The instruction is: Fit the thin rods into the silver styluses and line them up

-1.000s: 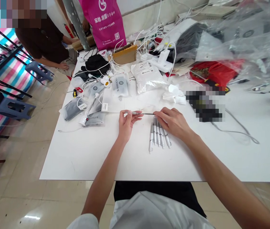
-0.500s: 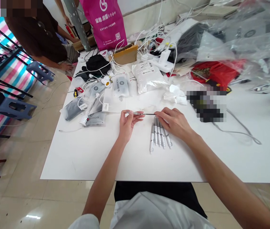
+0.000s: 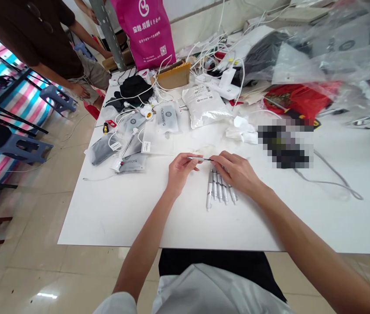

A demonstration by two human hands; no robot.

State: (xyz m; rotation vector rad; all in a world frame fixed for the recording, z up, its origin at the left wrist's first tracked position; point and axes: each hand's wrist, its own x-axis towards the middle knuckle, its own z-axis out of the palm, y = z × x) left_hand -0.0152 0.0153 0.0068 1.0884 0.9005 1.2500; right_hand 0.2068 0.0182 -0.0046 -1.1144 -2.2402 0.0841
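My left hand (image 3: 178, 172) holds a grey-and-white pen barrel (image 3: 199, 158) level between thumb and fingers, above the white table. From the barrel's right end runs a thin dark pen refill (image 3: 209, 159), and the fingertips of my right hand (image 3: 235, 170) are closed on its far end. Only a short stretch of the refill shows between barrel and fingers. Just below my right hand lie several white-and-grey pens (image 3: 217, 189) side by side, their upper ends partly covered by the hand.
Bagged items (image 3: 132, 162) and cables lie at the table's left. Behind are a white plastic parcel (image 3: 205, 108), a cardboard box (image 3: 173, 77), a magenta bag (image 3: 145, 37) and a red bag (image 3: 312, 100). A grey cable (image 3: 332, 174) curves at right. Another person stands beyond the left corner.
My hands have come closer together, and less of the refill shows between the right fingers and the barrel. The pens on the table lie as before. The other person has shifted slightly.
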